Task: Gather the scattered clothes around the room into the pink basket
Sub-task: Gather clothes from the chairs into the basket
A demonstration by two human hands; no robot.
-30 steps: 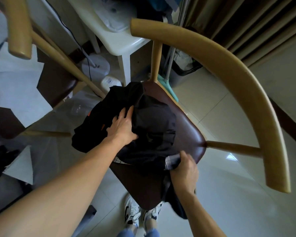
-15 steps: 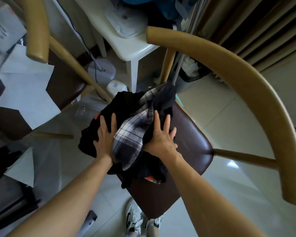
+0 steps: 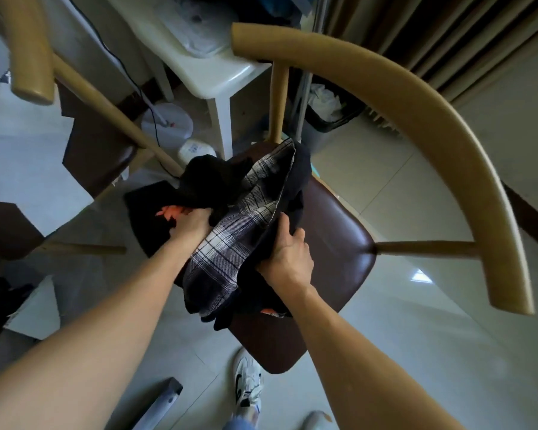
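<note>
Left hand (image 3: 193, 221): your fingers are curled and buried in black cloth (image 3: 212, 178). The tips are hidden, and it grips at the pile's 9 o'clock side beside an orange patch (image 3: 168, 211).

Right hand (image 3: 288, 256): your fingers (image 3: 284, 226) are hooked over a dark fold, thumb closed against it. It holds the pile at 4 o'clock, touching the plaid garment (image 3: 230, 243).

Clothes: plaid and black pieces are bunched together between your hands. They lie on the brown chair seat (image 3: 339, 231) and overhang its 9 o'clock edge.

Seat edges: bare brown surface at 3 to 5 o'clock of the pile. The curved wooden backrest (image 3: 416, 119) sweeps from 12 round to 4 o'clock, on spindles.

Containers: a dark bin (image 3: 326, 119) at 1 o'clock holds crumpled white material.

Surroundings: a white plastic table (image 3: 218, 72) at 12 o'clock. A second wooden chair (image 3: 100, 150) at 10 o'clock has paper sheets (image 3: 22, 169) on it.

Open room: bare tile floor (image 3: 416, 352) at 4 to 5 o'clock, with a narrower strip at 8 o'clock. Your shoe (image 3: 246, 386) is at 6 o'clock.
</note>
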